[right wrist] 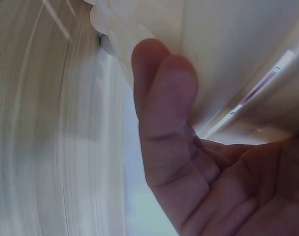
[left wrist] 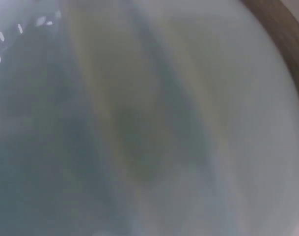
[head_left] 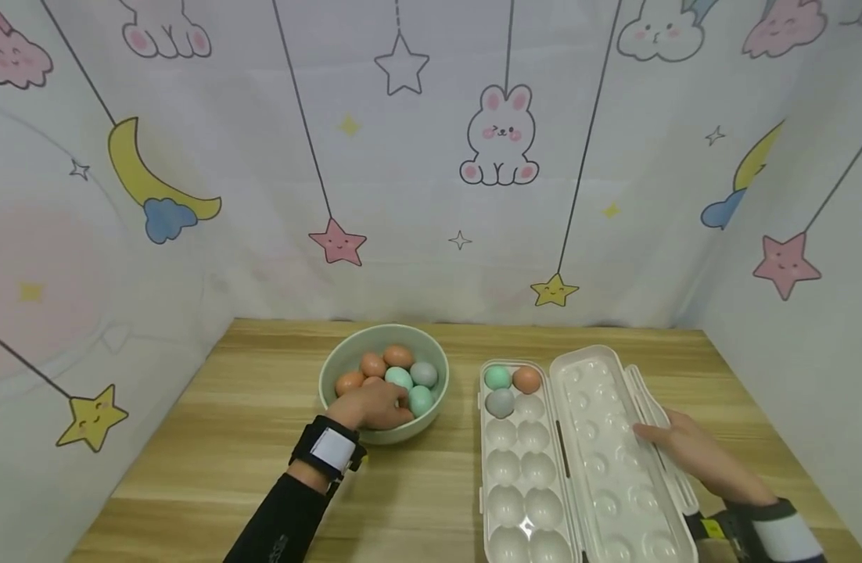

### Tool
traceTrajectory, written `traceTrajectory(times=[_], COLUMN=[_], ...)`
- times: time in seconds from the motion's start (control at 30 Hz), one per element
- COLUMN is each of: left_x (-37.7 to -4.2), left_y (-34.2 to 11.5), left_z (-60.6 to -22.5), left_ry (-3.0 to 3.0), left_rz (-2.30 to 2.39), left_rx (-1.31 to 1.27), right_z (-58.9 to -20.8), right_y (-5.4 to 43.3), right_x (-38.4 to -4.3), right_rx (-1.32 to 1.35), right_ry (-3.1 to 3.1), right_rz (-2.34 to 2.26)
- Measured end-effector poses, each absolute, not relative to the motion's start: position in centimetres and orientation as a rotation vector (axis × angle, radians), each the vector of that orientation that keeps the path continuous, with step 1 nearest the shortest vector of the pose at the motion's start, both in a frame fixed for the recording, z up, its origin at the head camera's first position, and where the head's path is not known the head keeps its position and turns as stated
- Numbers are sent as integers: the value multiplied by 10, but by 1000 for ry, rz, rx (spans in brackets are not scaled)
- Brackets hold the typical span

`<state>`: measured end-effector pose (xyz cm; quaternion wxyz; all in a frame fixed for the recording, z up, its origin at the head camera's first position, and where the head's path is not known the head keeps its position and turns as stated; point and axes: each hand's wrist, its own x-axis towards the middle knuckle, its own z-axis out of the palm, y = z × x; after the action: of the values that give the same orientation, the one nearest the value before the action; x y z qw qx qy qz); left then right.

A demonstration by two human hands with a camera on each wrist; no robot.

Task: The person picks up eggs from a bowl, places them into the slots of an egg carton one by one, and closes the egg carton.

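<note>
My left hand (head_left: 376, 405) reaches down into a pale green bowl (head_left: 328, 367) of brown, mint and grey eggs. Its fingers bend among the eggs, beside a mint egg (head_left: 421, 400); I cannot tell whether they grip one. The bowl's blurred wall (left wrist: 247, 123) fills the left wrist view. An opened cream egg carton (head_left: 501, 434) lies to the right, with a mint egg (head_left: 497, 377), a brown egg (head_left: 526, 379) and a grey egg (head_left: 500, 403) at its far end. My right hand (head_left: 691, 450) grips the outer edge of the carton's lid (head_left: 600, 438), fingers curled at it (right wrist: 169, 93).
Everything stands on a wood-grain table (head_left: 417, 500). Behind it and at both sides hangs a white cloth (head_left: 417, 195) printed with stars, clouds and rabbits. The carton's near end runs out of the head view's bottom edge.
</note>
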<state>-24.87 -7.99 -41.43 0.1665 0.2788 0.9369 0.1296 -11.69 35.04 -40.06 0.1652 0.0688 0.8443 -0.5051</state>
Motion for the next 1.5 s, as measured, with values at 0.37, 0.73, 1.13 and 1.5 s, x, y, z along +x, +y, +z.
traceTrajectory(times=[0.37,0.73,1.13,1.5], left_x=[-246,-249,-242,-233], left_y=[-81,-83,-61,-16], left_z=[-414,-400,-384,-387], left_ry=[2660,2737,2811,2833], left_rz=[501,556,821,884], left_rx=[732,818,813,1123], right_z=[-399,-396,-395,-397], right_y=[351,352,349,346], right_x=[-117,-120,-119,-118], right_rx=[200,171,200,168], right_ry=[2386,2390,2386,2363], right_rz=[-1446,-1478,-1448,-1486])
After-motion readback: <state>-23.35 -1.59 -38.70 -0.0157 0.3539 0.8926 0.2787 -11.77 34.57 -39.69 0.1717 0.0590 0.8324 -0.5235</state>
